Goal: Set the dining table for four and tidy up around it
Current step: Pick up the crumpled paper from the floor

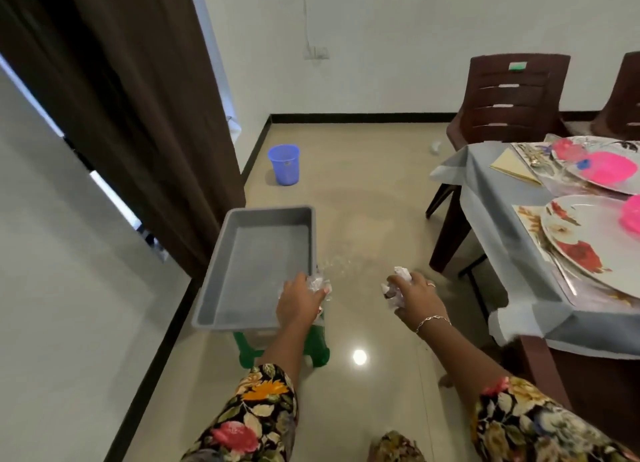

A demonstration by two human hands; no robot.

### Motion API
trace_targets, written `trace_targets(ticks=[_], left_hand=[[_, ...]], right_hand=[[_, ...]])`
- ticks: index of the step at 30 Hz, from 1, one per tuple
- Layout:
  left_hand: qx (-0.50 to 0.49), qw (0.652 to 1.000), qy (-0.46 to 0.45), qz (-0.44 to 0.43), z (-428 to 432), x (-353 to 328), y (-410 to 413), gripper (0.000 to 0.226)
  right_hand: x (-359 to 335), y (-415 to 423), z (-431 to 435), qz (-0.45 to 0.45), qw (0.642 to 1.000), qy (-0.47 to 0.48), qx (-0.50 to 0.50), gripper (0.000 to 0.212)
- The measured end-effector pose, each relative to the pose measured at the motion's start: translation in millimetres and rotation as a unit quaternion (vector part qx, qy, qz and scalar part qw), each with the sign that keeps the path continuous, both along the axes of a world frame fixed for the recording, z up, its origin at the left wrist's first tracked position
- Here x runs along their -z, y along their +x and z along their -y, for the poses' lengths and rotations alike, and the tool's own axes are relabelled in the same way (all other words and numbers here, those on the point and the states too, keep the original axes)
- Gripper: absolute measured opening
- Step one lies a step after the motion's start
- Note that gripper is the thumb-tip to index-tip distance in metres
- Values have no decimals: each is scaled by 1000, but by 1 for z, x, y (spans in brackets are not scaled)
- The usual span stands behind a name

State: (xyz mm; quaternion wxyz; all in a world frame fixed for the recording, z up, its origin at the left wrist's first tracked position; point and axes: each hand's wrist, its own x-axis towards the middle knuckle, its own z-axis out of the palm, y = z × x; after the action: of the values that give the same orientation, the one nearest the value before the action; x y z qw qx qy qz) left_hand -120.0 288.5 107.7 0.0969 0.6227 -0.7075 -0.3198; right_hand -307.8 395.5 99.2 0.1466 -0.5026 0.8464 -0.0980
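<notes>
Glossy beige floor tiles (363,219) run to white walls, with a brown curtain (138,115) on your left and a blue bin (284,164) standing near the corner. Just ahead of you, a grey tray (270,211) sits on a green stool (246,345). Your left hand (299,302) is at the tray's near right corner, fingers curled round a crumpled clear wrapper (319,285). Your right hand (419,299), well apart from the left, grips a wad of crumpled white paper (401,274) above the floor. To your right, the table (485,198) wears a grey cloth and carries flowered plates (585,240) with pink bowls (613,167). A brown chair (512,98) stands behind it, and a small pale scrap (434,147) lies on the floor just beside that chair.
</notes>
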Motion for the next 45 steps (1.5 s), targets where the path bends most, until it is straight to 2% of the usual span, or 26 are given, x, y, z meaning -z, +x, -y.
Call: trace_targets(ticks=[7, 13, 17, 29, 35, 39, 45], left_hand=[[-10, 999, 20, -46, 125, 11, -104, 52], [-91, 986, 74, -121, 236, 10, -209, 53], [-113, 983, 70, -125, 310, 9, -259, 52], [-230, 945, 114, -205, 563, 36, -339, 43], [-242, 941, 118, -206, 698, 24, -362, 43], [-269, 923, 124, -248, 770, 33, -374, 39], [-329, 876, 140, -323, 886, 61, -385, 29]], right_hand=[[12, -105, 122, -20, 1000, 9, -1, 51], [1, -208, 228, -39, 998, 25, -30, 52], [-5, -259, 302, -31, 998, 31, -34, 52], [8, -359, 591, -56, 989, 54, -122, 51], [-5, -387, 738, -40, 987, 44, -147, 52], [4, -400, 816, -45, 982, 59, -172, 51], [21, -424, 951, -49, 973, 64, -217, 53]])
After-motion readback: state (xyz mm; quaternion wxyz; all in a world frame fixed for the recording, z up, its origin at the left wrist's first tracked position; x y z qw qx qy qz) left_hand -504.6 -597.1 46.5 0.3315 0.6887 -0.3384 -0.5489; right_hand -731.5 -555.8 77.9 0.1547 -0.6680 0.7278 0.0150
